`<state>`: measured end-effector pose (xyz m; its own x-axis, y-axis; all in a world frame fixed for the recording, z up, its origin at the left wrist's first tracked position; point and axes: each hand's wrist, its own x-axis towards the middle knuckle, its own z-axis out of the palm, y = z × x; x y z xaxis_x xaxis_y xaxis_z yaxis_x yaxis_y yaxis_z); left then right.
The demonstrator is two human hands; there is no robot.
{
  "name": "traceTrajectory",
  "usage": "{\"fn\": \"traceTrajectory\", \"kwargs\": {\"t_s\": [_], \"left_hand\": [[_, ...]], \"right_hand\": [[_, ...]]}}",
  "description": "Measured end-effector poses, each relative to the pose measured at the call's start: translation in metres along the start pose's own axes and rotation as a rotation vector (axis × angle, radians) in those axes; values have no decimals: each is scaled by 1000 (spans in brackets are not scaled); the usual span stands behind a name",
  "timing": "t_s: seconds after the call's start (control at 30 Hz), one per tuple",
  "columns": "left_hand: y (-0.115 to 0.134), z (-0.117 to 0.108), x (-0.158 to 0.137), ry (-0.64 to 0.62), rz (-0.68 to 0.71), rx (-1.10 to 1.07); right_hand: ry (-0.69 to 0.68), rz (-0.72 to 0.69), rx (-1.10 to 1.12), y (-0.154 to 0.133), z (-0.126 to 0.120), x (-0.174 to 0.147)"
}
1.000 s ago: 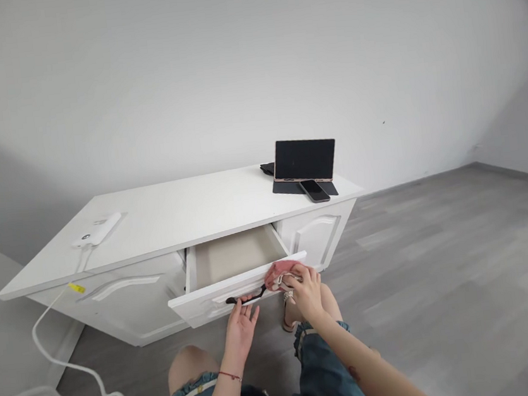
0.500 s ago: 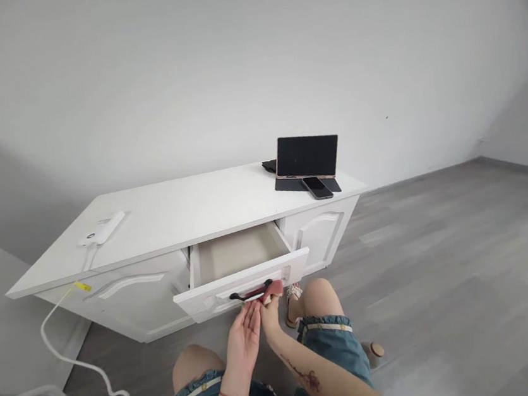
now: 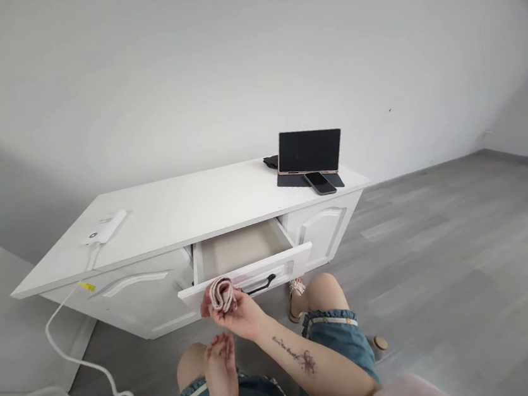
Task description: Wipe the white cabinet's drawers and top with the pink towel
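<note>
A folded red cloth with a pale inner side is gripped by my right hand, its layers curled in a loose roll. The cloth is in front of the left part of the drawer front and hides one end of the black drawer handle. The drawer is pulled out, and its beige bottom shows. Below the cloth and apart from it, my left hand has its fingers curled in together, with nothing seen in them.
On the white cabinet top, a tablet stands on a dark cover, with a phone before it. A white device lies at the left, its cable hanging down. My knees flank the drawer.
My right hand has brought the red cloth from the handle's right end leftward and up. My left hand has dropped back toward my lap, its fingers now curled.
</note>
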<state>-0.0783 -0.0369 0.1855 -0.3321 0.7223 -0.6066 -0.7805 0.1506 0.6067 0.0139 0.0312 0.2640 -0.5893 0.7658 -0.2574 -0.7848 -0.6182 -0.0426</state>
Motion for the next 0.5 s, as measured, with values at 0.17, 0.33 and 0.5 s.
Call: {"fn": "traceTrajectory", "kwargs": {"t_s": [0.17, 0.33, 0.5], "left_hand": [[-22, 50, 10, -306, -275, 77], [-31, 89, 9, -472, -338, 70], [-26, 98, 2, -382, -353, 68]], "right_hand": [[10, 3, 304, -39, 4, -46], [-26, -156, 61, -71, -6, -73], [-93, -454, -399, -102, -21, -95]]}}
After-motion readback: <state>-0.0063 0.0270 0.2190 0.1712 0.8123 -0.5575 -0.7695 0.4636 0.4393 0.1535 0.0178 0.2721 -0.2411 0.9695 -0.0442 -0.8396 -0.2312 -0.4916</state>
